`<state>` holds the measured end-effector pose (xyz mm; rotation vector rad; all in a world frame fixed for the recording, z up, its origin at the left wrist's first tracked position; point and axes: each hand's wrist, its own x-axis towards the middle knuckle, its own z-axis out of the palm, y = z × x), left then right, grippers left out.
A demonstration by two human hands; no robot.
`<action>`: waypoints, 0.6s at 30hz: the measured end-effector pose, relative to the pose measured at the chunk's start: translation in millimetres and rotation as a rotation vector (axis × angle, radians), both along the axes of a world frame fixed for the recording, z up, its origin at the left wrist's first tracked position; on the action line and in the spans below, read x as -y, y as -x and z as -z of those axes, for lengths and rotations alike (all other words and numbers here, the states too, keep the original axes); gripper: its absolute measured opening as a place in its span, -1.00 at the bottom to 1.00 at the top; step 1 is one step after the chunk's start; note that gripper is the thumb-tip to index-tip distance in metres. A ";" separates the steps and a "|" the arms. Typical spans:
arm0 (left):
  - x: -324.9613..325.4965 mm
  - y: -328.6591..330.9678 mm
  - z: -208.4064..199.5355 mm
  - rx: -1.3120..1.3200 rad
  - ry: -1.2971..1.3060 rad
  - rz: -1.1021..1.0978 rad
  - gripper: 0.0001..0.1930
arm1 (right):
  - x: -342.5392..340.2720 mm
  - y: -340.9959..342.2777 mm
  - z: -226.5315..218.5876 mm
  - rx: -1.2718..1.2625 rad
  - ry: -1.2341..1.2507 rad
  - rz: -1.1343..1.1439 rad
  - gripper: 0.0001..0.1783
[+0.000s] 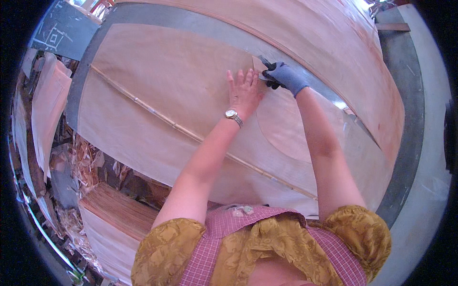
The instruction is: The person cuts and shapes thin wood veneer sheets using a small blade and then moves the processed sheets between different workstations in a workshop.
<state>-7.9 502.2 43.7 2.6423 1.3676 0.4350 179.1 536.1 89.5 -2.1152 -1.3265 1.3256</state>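
A thin, pale tan wood veneer sheet (167, 62) lies flat before me. My left hand (244, 95), bare and with a watch at the wrist, rests on it with fingers spread. Just to the right, my right hand (285, 78) wears a blue-grey glove with dark fingertips. Its fingers are closed around a knife (265, 62), mostly covered by the glove, at the sheet's edge. A lighter veneer piece (284, 124) with a curved edge lies below the gloved hand. Across the veneer runs a thin bamboo stick (176, 126), touched by neither hand.
A large stack of veneer (315, 28) rises along the far side. Another stack (119, 212) stands at the lower left, among torn veneer scraps (86, 167). Loose sheets (50, 100) hang at the left. The grey table edge (412, 109) curves along the right.
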 end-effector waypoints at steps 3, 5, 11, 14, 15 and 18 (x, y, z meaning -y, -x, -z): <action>0.1 -3.8 -10.4 -0.108 0.050 0.068 -0.22 | 7.6 -7.1 -10.9 -0.091 0.044 0.012 -0.66; -4.5 -11.5 -17.8 -0.238 0.068 0.097 -0.23 | 11.4 -12.3 -3.2 -0.009 0.025 -0.019 -0.74; -7.8 -28.8 -19.8 -0.542 0.035 0.188 -0.27 | 60.4 7.5 25.2 -0.212 -0.163 0.435 -0.78; -8.7 -29.3 -22.2 -0.491 0.141 0.176 -0.24 | 114.9 5.6 17.5 -0.368 -0.226 0.587 -0.77; -10.5 -26.5 -20.6 -0.449 0.190 0.164 -0.23 | 136.8 7.0 9.7 -0.371 -0.233 0.614 -0.78; -1.1 -14.0 -11.5 -0.194 0.013 0.060 -0.22 | 229.6 24.1 -0.9 -0.356 -0.200 0.731 -0.81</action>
